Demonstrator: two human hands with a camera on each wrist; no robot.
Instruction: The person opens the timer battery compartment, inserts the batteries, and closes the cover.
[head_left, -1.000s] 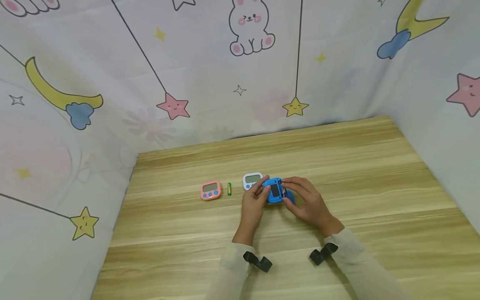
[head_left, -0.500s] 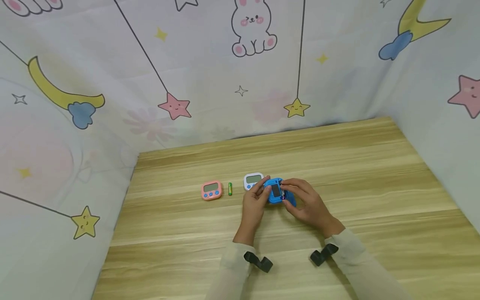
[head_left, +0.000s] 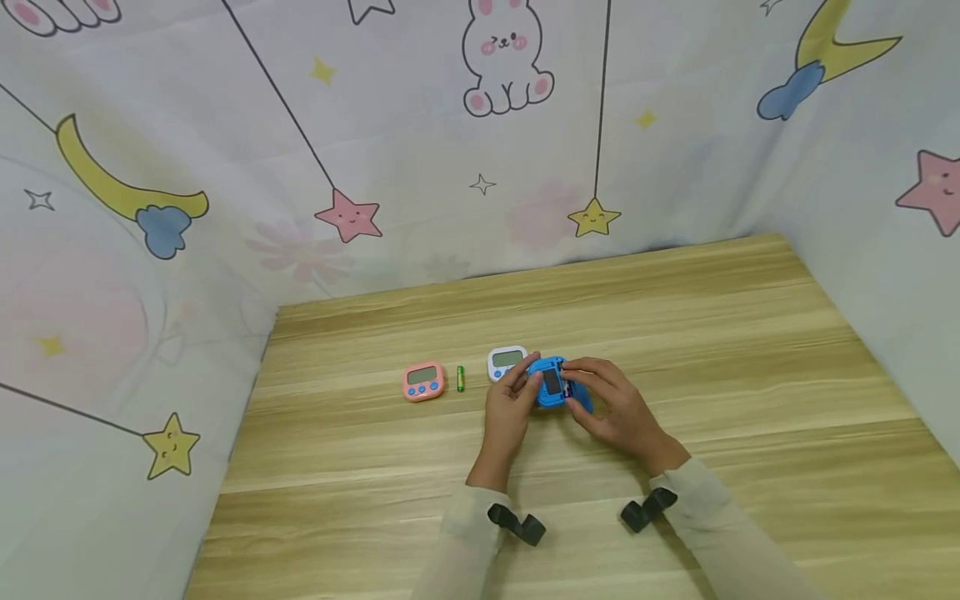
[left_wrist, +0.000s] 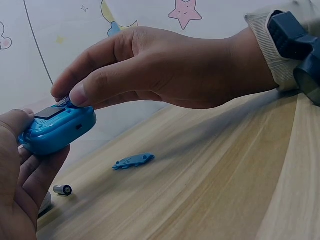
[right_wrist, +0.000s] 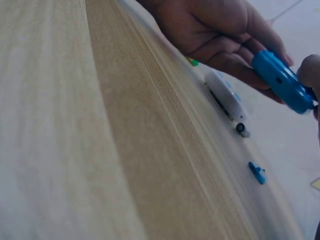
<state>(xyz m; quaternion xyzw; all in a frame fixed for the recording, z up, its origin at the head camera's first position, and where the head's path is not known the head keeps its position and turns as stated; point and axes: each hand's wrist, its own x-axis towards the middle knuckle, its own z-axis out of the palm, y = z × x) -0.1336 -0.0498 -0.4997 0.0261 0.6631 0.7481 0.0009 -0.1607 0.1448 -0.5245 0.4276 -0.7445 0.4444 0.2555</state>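
My left hand [head_left: 512, 408] grips a blue digital timer [head_left: 550, 382], thumb on top and fingers underneath, its back turned up and its battery slot uncovered. At that slot, my right hand [head_left: 618, 408] pinches a small battery [head_left: 567, 389] between thumb and fingertips, which partly cover it. The timer is held above the table in the left wrist view. Below the hands lies the blue battery cover [left_wrist: 133, 161]. Another battery [left_wrist: 63, 190] rests on the table close to the white timer [right_wrist: 225, 95].
Left of the hands, a pink timer [head_left: 423, 381] and a green battery [head_left: 461, 378] lie on the wooden table [head_left: 360, 467]. The white timer's screen side faces up, partly behind my left fingers. A patterned cloth [head_left: 420, 150] encloses the table's back and sides.
My right fingertips and the battery have shifted slightly inward against the blue timer's slot. My left hand and the things on the table stay put.
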